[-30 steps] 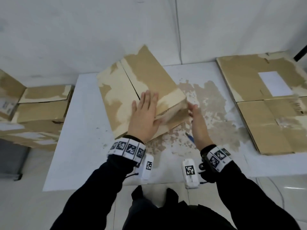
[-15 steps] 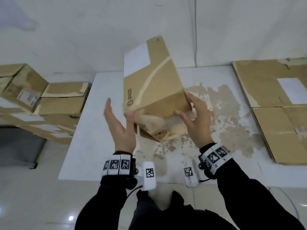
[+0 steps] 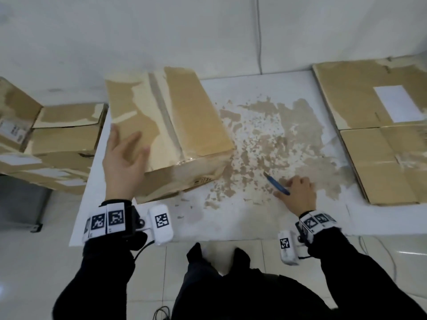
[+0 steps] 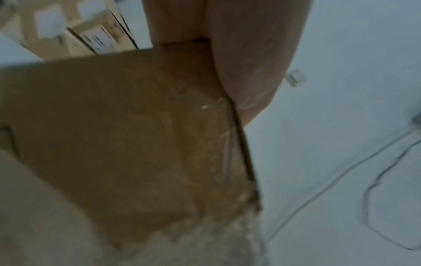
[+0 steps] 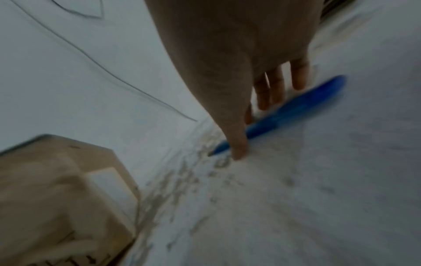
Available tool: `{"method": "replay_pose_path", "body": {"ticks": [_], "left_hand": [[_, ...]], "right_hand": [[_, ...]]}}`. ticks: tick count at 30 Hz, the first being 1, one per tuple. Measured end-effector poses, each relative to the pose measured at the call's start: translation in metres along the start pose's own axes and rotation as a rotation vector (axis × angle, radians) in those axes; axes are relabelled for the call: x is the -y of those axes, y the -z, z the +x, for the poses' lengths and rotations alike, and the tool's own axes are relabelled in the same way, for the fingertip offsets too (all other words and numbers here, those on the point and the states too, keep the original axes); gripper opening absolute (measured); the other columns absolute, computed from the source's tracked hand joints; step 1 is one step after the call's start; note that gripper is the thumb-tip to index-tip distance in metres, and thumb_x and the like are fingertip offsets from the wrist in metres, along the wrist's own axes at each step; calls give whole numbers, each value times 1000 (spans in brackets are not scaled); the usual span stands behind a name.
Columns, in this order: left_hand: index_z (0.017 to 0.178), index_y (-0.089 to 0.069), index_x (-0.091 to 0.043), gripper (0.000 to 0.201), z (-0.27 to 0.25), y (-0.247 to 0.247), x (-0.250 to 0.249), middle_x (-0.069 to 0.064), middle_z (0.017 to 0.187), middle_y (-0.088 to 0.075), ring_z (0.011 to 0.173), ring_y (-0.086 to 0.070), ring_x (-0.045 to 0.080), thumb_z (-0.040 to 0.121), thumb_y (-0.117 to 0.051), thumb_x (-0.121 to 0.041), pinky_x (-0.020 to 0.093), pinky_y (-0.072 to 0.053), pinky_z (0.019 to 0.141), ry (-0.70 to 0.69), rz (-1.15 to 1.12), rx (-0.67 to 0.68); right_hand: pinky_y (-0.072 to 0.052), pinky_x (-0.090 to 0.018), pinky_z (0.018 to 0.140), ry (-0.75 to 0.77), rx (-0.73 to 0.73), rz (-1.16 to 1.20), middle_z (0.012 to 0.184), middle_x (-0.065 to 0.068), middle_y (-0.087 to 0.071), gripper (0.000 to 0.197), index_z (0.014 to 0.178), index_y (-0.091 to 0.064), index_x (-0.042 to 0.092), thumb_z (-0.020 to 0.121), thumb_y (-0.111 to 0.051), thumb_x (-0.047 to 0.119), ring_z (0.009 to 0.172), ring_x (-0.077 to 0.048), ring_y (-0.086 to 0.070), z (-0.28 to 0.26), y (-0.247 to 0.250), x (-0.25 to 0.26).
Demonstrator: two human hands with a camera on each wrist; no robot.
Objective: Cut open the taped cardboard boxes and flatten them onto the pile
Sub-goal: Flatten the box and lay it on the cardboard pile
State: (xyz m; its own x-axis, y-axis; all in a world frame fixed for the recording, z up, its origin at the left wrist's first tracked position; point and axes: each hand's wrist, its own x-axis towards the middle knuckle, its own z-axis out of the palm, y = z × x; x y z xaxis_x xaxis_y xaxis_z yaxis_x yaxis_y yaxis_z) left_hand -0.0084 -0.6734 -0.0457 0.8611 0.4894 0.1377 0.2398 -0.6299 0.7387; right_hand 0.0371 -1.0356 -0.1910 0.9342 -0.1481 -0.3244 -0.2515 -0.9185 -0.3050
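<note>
A taped cardboard box (image 3: 184, 125) lies on the white table (image 3: 231, 218), with clear tape running along its top seam. My left hand (image 3: 124, 158) rests on the near left of the box top, fingers spread and fairly straight; the left wrist view shows the box (image 4: 114, 135) close up. My right hand (image 3: 298, 192) is down on the table to the right of the box. Its thumb and fingers pinch a blue cutter (image 3: 276, 184) that lies on the table. The right wrist view shows the cutter (image 5: 296, 109) between thumb and fingers, blurred, and the box (image 5: 45, 198) at lower left.
A pile of flattened cardboard (image 3: 381, 135) covers the table's right end. Taped boxes (image 3: 57, 139) are stacked left of the table, below its level. Brown paper scraps stick to the table's middle. A cable (image 3: 260, 42) runs down the wall behind.
The box was held tilted in the air by both hands; now it lies flat on the table. My right hand left it and moved right, down onto the cutter.
</note>
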Motion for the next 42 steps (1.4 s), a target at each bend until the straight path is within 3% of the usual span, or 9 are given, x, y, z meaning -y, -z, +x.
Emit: {"method": "replay_pose_path", "body": {"ticks": [3,7,12,15,18,22,26,35,42], "left_hand": [[133,-56,-20,42,-7,-6,30,-6,159,-17,142,-20,4,93,-60,-27,22,-22,111,78,-91,-15],[134,-53,-20,42,-18,-22,51,-2,160,-14,137,-17,-3,94,-58,-26,24,-23,111,71,-150,-43],[135,-49,-20,53,-17,-20,52,7,157,-13,144,-15,15,88,-49,-43,34,-18,114,-12,-70,87],[126,-57,-21,51,-1,4,57,9,146,-32,135,-29,22,86,-46,-50,37,-26,108,-81,83,140],[123,-57,-11,53,33,25,61,9,133,-47,125,-43,24,90,-44,-51,31,-32,103,-171,98,121],[145,-34,-7,57,85,18,65,10,154,-28,144,-20,22,99,-42,-39,31,-7,118,-231,191,199],[152,-10,-6,67,110,4,76,10,160,-6,148,2,20,101,-35,-40,26,8,114,-305,319,342],[152,-9,-7,82,111,-4,91,9,161,-2,148,7,18,88,-6,-58,21,18,112,-384,360,348],[152,-10,-6,72,112,-4,92,10,160,-4,148,5,19,95,-21,-49,21,18,111,-390,347,331]], "right_hand": [[-43,-37,66,55,25,155,94,-18,-58,21,94,-49,4,94,-54,25,81,-32,-55,1,-1,7],[-46,-44,54,168,-86,512,78,-17,-59,23,95,-47,6,102,-34,24,61,-30,-53,-8,42,67],[-29,-27,46,536,72,404,72,-8,-52,19,104,-45,10,103,-31,22,52,-18,-40,-24,103,185],[-26,-23,46,657,188,257,71,-1,-46,28,127,-41,11,101,-31,15,54,-13,-40,-19,113,259],[-30,-29,50,691,206,57,93,-13,-55,35,133,-37,7,99,-32,7,63,-19,-44,-3,103,324],[-35,-31,63,652,152,-57,112,-21,-56,35,129,-41,2,95,-34,1,81,-27,-49,13,83,380],[-33,-33,68,635,93,-136,114,-22,-57,35,129,-41,1,95,-34,0,99,-34,-55,20,74,402],[-31,-29,69,598,62,-230,113,-20,-57,29,119,-48,1,96,-32,0,83,-23,-43,26,72,421],[-34,-38,76,594,49,-217,117,-26,-56,26,112,-50,0,99,-28,4,106,-36,-53,18,70,433]]}}
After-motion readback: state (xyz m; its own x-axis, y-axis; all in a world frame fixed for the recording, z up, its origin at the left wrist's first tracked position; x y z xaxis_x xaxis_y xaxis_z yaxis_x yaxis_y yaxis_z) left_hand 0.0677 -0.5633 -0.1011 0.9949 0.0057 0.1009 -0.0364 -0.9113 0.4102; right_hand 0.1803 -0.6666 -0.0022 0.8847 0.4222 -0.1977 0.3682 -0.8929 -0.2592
